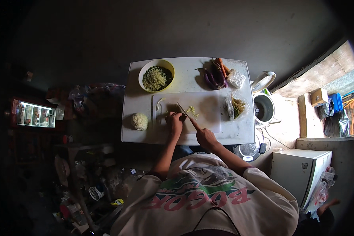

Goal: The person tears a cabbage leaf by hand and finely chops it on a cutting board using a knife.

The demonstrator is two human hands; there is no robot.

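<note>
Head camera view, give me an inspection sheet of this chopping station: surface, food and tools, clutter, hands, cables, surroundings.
Surface: white table carrying a white cutting board.
Job's things: knife over the board; small heap of chopped pieces beside the blade; yellow bowl of chopped greens; cauliflower left of the board.
Clutter: eggplants, carrots, two plastic bags along the far and right edges.
Grippers: right hand grips the knife; left hand rests on the board by the blade.
Cables: cord near the open rice cooker.
Surroundings: white cabinet to the right, dim shelves to the left.
</note>
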